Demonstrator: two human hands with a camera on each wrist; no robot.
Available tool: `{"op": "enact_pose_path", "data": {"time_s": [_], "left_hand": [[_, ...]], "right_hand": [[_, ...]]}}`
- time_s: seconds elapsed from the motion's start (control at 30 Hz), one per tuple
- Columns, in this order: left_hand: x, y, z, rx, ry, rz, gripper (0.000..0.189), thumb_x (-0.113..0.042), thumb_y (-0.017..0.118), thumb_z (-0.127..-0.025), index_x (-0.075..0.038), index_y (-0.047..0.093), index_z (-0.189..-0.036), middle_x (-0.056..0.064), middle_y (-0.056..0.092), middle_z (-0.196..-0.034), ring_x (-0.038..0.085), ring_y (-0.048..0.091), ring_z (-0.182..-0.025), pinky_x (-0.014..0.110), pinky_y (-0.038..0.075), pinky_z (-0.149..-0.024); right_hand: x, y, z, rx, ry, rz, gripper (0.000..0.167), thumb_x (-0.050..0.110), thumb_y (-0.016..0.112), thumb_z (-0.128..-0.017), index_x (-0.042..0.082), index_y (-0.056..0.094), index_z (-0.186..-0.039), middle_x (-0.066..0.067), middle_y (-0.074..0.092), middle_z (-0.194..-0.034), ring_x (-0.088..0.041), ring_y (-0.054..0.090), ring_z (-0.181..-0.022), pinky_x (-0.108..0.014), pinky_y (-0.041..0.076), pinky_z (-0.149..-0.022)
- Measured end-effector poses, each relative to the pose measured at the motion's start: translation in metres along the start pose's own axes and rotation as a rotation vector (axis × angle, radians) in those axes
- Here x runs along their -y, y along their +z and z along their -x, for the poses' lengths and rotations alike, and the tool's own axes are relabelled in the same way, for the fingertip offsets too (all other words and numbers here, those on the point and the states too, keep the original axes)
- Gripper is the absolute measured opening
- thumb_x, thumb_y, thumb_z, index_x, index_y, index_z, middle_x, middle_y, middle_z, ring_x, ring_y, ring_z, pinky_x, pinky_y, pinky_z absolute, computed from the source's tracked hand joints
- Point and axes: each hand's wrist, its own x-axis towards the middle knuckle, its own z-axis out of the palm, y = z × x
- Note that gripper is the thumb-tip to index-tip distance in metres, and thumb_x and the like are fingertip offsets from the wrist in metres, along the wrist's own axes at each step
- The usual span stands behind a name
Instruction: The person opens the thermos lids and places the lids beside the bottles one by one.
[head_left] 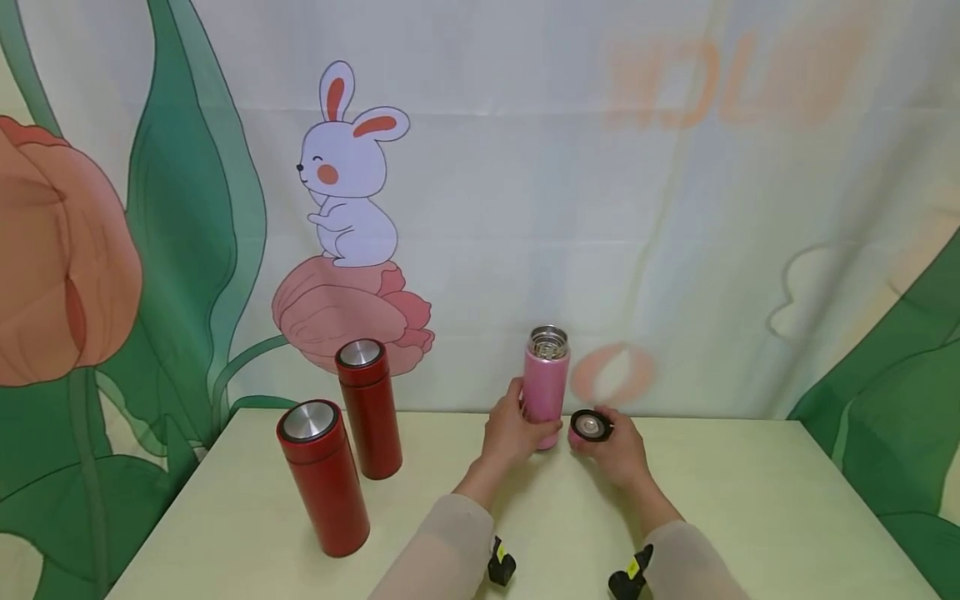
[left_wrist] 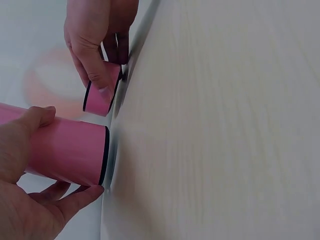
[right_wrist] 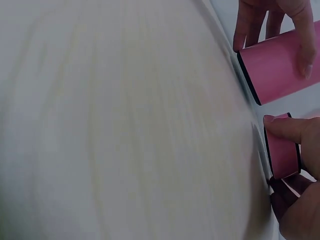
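Near the table's back edge stands a pink thermos bottle, upright and uncapped, its steel mouth showing. My left hand grips its lower body, thumb on one side and fingers on the other, as the left wrist view shows with the bottle. Just to the right, my right hand pinches the bottle's pink lid, whose silvery underside and black rim face up. In the right wrist view, thumb and fingers hold the lid by its sides, a short gap from the bottle.
Two red thermos bottles with silver-topped lids stand on the left of the table, one nearer and one farther back. A printed cloth backdrop hangs right behind the pale table.
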Motion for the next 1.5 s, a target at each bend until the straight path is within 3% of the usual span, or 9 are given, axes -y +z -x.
{"op": "enact_pose_path", "data": {"time_s": [0.5, 0.7, 0.9, 1.13, 1.33, 1.5], "left_hand": [[0.006, 0.007, -0.01, 0.016, 0.021, 0.023, 0.073, -0.03, 0.089, -0.081, -0.018, 0.049, -0.14, 0.01, 0.07, -0.131, 0.027, 0.069, -0.115, 0.046, 0.055, -0.097], [0.003, 0.007, -0.01, 0.018, 0.023, 0.016, 0.074, -0.029, 0.09, -0.081, -0.018, 0.049, -0.142, 0.01, 0.07, -0.131, 0.028, 0.069, -0.114, 0.048, 0.055, -0.097], [0.003, 0.004, -0.007, 0.028, -0.012, 0.027, 0.087, -0.029, 0.091, -0.078, -0.018, 0.043, -0.15, 0.013, 0.067, -0.133, 0.029, 0.067, -0.117, 0.049, 0.053, -0.099], [0.0, -0.009, 0.01, 0.048, -0.077, -0.011, 0.099, -0.034, 0.091, -0.077, -0.013, 0.035, -0.155, 0.019, 0.055, -0.142, 0.035, 0.059, -0.125, 0.052, 0.051, -0.104], [-0.005, -0.03, 0.031, 0.051, -0.056, -0.032, 0.095, -0.038, 0.09, -0.079, -0.01, 0.037, -0.153, 0.019, 0.052, -0.142, 0.038, 0.057, -0.126, 0.055, 0.05, -0.104], [-0.007, -0.046, 0.048, 0.058, -0.056, -0.05, 0.09, -0.035, 0.089, -0.08, -0.009, 0.04, -0.15, 0.019, 0.053, -0.143, 0.039, 0.056, -0.129, 0.056, 0.049, -0.104]], "right_hand": [[0.004, 0.007, -0.002, -0.017, 0.037, 0.159, 0.082, 0.027, 0.09, -0.077, 0.006, 0.052, -0.148, -0.023, 0.06, -0.144, -0.047, 0.054, -0.134, -0.065, 0.039, -0.106], [0.007, 0.004, -0.001, 0.003, 0.04, 0.146, 0.089, 0.023, 0.092, -0.074, 0.003, 0.049, -0.15, -0.024, 0.06, -0.144, -0.047, 0.053, -0.136, -0.064, 0.04, -0.109], [0.009, 0.0, 0.001, 0.037, 0.001, 0.077, 0.095, 0.007, 0.091, -0.067, -0.009, 0.044, -0.148, -0.032, 0.059, -0.14, -0.048, 0.053, -0.134, -0.058, 0.039, -0.116], [0.014, -0.011, 0.011, 0.111, 0.063, 0.021, 0.101, 0.005, 0.089, -0.071, -0.008, 0.033, -0.154, -0.035, 0.051, -0.142, -0.051, 0.049, -0.136, -0.058, 0.041, -0.115], [0.017, -0.017, 0.023, 0.154, 0.115, 0.015, 0.102, 0.012, 0.088, -0.077, -0.001, 0.028, -0.158, -0.031, 0.039, -0.147, -0.049, 0.045, -0.138, -0.058, 0.042, -0.112], [0.023, -0.019, 0.033, 0.171, 0.106, 0.023, 0.095, 0.014, 0.089, -0.078, -0.002, 0.034, -0.154, -0.032, 0.039, -0.146, -0.05, 0.048, -0.135, -0.058, 0.045, -0.109]]}}
